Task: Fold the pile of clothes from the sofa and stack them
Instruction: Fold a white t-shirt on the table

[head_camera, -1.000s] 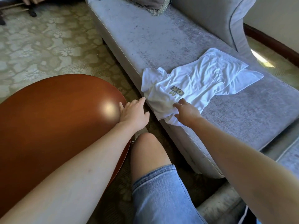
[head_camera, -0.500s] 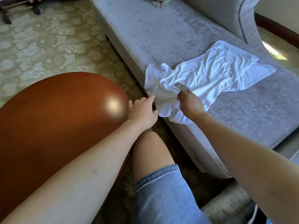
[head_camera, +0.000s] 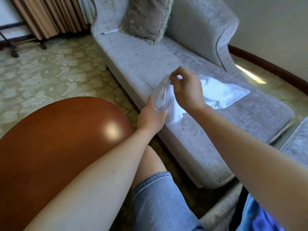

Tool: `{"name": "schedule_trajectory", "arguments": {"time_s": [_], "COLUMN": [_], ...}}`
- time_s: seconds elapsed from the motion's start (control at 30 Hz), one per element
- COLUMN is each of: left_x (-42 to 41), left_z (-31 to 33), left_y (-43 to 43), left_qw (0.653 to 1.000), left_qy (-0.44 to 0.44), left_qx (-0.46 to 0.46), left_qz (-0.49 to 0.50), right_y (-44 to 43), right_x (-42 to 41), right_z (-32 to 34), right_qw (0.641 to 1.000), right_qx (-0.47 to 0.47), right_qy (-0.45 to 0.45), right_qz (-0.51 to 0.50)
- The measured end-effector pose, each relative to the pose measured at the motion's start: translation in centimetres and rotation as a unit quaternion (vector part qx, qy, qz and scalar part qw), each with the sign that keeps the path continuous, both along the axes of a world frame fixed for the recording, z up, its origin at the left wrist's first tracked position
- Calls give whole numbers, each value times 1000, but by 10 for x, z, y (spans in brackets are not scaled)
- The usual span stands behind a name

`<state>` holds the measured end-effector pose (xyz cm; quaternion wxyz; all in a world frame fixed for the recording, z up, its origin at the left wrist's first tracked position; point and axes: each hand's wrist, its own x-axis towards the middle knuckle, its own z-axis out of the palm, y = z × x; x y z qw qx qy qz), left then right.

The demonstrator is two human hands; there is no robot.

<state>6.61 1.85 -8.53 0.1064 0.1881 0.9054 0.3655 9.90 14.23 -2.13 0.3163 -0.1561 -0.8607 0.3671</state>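
1. Starting at the lower left of the frame, the brown bench (head_camera: 50, 147) carries no folded piece that I can see, so I judge the stack is not begun.
2. Just right of it, my left hand (head_camera: 150, 120) is at the low, bunched end of the white garment (head_camera: 221, 95). My thumb lies over the cloth and my fingers go behind it, so it seems to be gripping that end.
3. The garment lies near the middle of the frame, on the seat of the grey sofa (head_camera: 141, 60). Its near end is lifted between my hands and its far end trails flat to the right.
4. My right hand (head_camera: 188, 92) is above it and pinches a top edge between thumb and fingertips, with the other fingers curled.
5. I take this as the opening of the first fold: the piece is being picked up or straightened, no crease is made, and all the folding and stacking are left.
6. My right hand hides the middle of the garment, so I cannot tell which edge I hold.
7. The sunlit far end is washed out, which loses its shape and seams.
8. At the lower right corner a blue cloth (head_camera: 260, 217) is cut off by the frame. It may be more of the pile.
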Motion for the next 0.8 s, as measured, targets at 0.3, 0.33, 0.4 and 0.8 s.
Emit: {"name": "schedule_trajectory", "arguments": {"time_s": [0.3,0.33,0.4,0.8], "left_x": [26,30,36,47], "left_z": [75,85,104,259], "left_y": [-20,-24,-34,-166], "left_qw": [994,993,992,937], "left_qy": [36,50,71,273], "left_qx": [99,103,106,200], "left_qz": [-11,-14,-13,89], "right_y": [-29,-33,-43,-104], "right_x": [34,38,45,63], "right_z": [88,98,118,241], "right_qw": [994,993,992,979], "right_qx": [-14,-16,-16,-45], "right_qy": [107,115,127,197], "right_qz": [-7,-5,-2,-10]}}
